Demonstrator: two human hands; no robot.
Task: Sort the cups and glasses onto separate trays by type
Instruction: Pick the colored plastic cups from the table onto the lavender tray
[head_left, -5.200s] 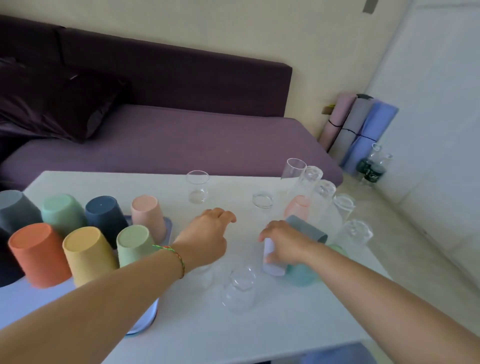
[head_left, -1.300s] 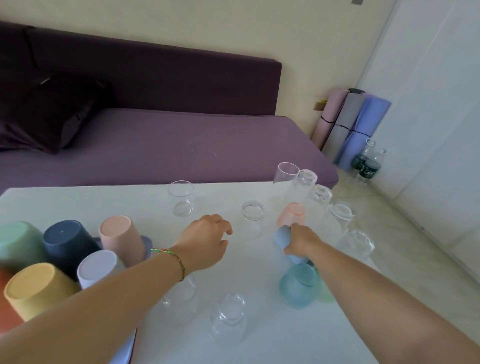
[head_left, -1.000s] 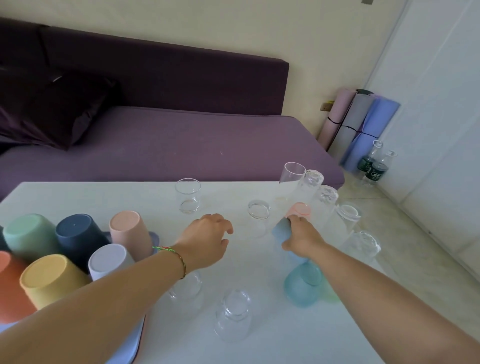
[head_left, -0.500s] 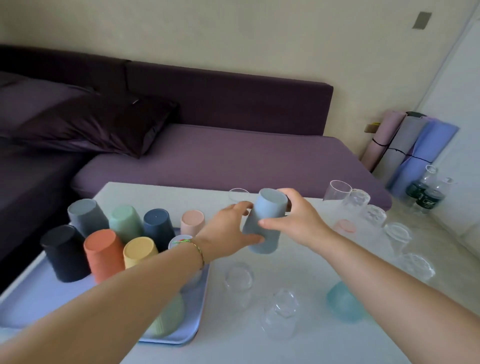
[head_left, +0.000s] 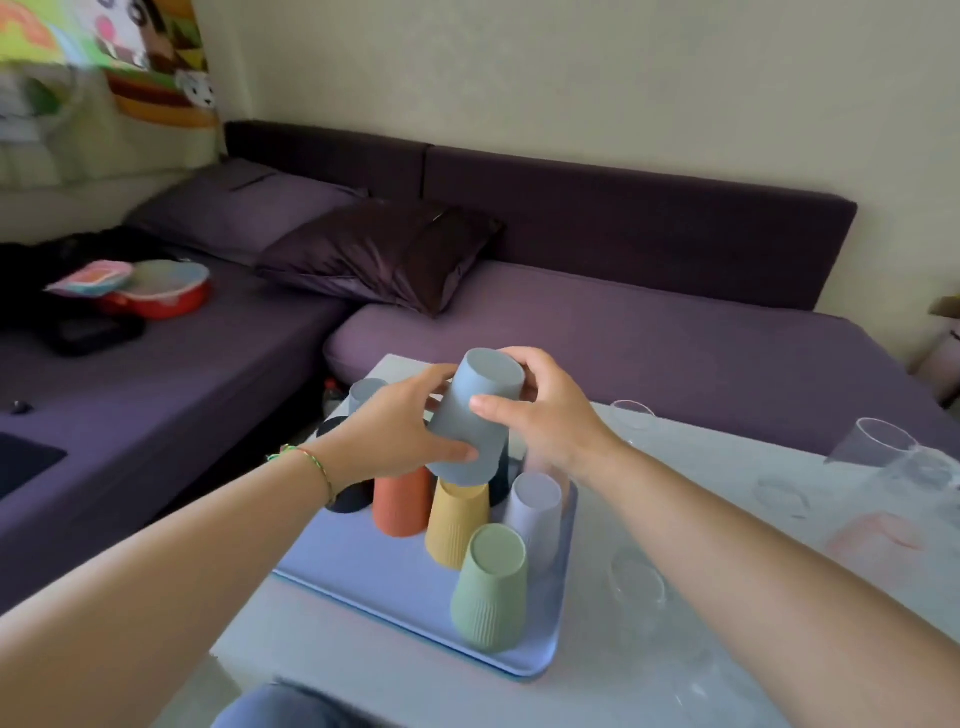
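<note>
Fig. L hand (head_left: 395, 431) & R hand (head_left: 550, 410) both grip inverted blue-grey cup (head_left: 475, 415) above blue tray (head_left: 358, 561); best set down rim-flat in free spot, clear of yellow cup (head_left: 457, 519).

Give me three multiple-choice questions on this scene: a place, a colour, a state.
1. Where is the blue cup relative to the tray?
A. standing on it
B. held above it
C. under it

2. What colour is the cup nearest the tray's near edge?
A. green
B. orange
C. black

3. Which way is the blue cup turned?
A. mouth up
B. base up
C. flat on its side

Answers: 1 B, the left hand and right hand grip it over the tray; 2 A, the green cup stands closest; 3 B, its closed base faces up.
</note>
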